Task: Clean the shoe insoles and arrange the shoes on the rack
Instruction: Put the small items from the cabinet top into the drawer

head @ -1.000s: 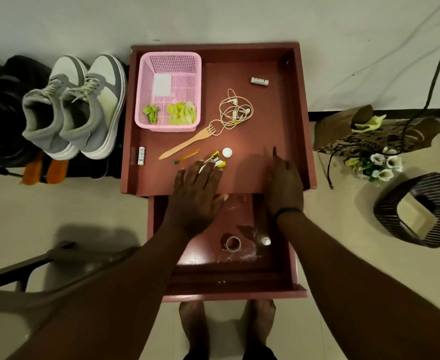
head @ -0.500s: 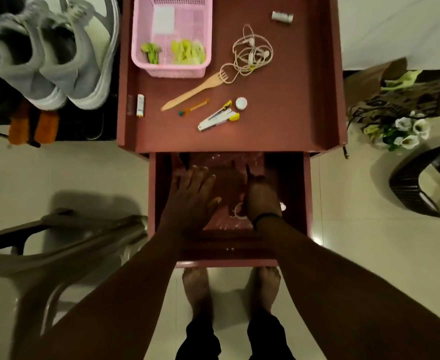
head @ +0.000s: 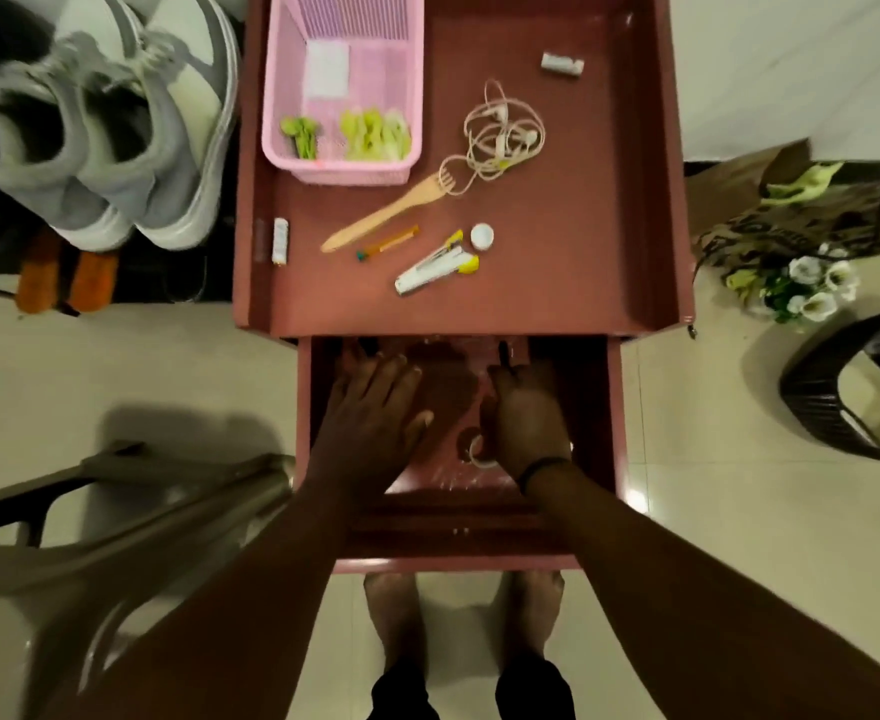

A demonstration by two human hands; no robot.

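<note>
Where both stand, sneakers [head: 110, 142] point away

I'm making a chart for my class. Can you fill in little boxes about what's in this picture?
left hand: flat, fingers spread, inside the open drawer
right hand: fingers curled, in the drawer; what it holds, cannot tell
grey sneakers: side by side, left of the cabinet
cabinet top: pink basket, wooden fork, earphones, stapler

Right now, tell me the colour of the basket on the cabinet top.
Pink; the basket shows best in the head view.
</note>
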